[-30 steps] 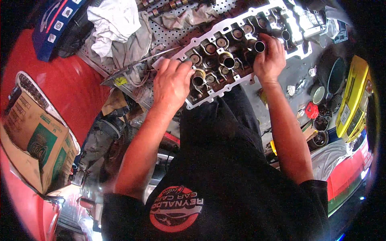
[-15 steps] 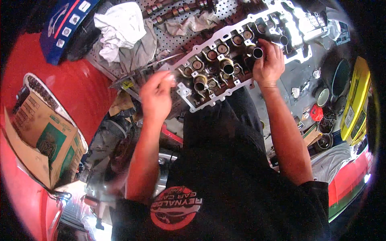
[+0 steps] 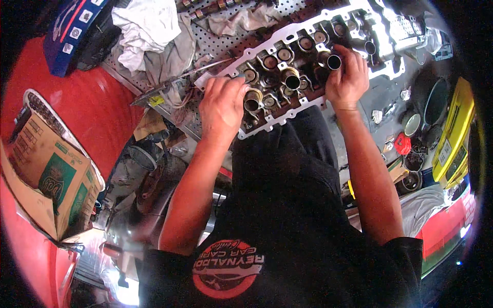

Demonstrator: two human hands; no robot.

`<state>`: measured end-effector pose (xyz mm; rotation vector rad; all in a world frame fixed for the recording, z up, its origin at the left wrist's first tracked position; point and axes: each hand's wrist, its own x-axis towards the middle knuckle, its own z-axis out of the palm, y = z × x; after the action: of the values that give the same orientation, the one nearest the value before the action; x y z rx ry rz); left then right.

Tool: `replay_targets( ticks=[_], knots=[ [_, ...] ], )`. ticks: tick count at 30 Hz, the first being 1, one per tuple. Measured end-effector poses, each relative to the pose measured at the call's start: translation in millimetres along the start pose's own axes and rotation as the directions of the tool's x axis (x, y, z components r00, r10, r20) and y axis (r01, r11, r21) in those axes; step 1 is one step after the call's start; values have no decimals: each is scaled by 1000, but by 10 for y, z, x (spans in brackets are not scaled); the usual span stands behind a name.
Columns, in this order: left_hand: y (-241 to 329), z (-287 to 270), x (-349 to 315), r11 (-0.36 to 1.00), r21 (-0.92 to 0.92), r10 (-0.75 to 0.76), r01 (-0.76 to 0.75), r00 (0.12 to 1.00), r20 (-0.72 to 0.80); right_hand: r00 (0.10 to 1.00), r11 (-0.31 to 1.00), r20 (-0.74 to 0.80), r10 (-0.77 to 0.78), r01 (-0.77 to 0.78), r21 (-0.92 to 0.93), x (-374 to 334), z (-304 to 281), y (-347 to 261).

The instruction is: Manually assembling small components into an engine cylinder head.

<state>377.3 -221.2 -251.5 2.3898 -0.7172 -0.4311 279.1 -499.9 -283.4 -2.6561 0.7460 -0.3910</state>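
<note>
A long metal cylinder head (image 3: pixel 303 114) lies slantwise on the bench, its open top showing round valve lifters and several upright spark plug tubes. My left hand (image 3: pixel 222 105) is closed over its left end, fingers curled across the rim beside the leftmost tube (image 3: pixel 251 104). Further right, my right hand (image 3: pixel 349 79) is closed around another spark plug tube (image 3: pixel 333 62), thumb on the near side and index finger behind it. Between the hands stands a third tube (image 3: pixel 292 82). My fingertips inside the casting are partly hidden.
A perforated metal bench top (image 3: pixel 218 49) carries a white cloth (image 3: pixel 146 31), a stained rag (image 3: pixel 244 20) and a camshaft (image 3: pixel 215 8). On the left a cardboard box (image 3: pixel 64 169) sits by red car bodywork (image 3: pixel 77 97). A yellow bumper (image 3: pixel 454 133) stands at right.
My left hand has come in from the left and closed on the end of the cylinder head. The right hand stays at its tube. The whole view has shifted slightly.
</note>
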Motion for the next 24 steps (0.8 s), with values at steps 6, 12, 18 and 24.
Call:
replay_targets(
  ticks=[6,12,18,24],
  knots=[
    [74,-33,34,996,-15,-88,89,994,65,1000,1000,-15,-28,28,5,-16,-34,-4],
    [96,-397,77,797,-276,-395,537,810,434,998,998,16,-57,57,13,-32,-39,-2],
    [170,-557,-333,630,-540,-627,559,775,71,993,991,-12,-121,122,55,-10,-61,25],
    [230,-460,17,566,-494,-627,660,734,261,993,988,18,-118,115,99,-11,-77,18]
  ],
)
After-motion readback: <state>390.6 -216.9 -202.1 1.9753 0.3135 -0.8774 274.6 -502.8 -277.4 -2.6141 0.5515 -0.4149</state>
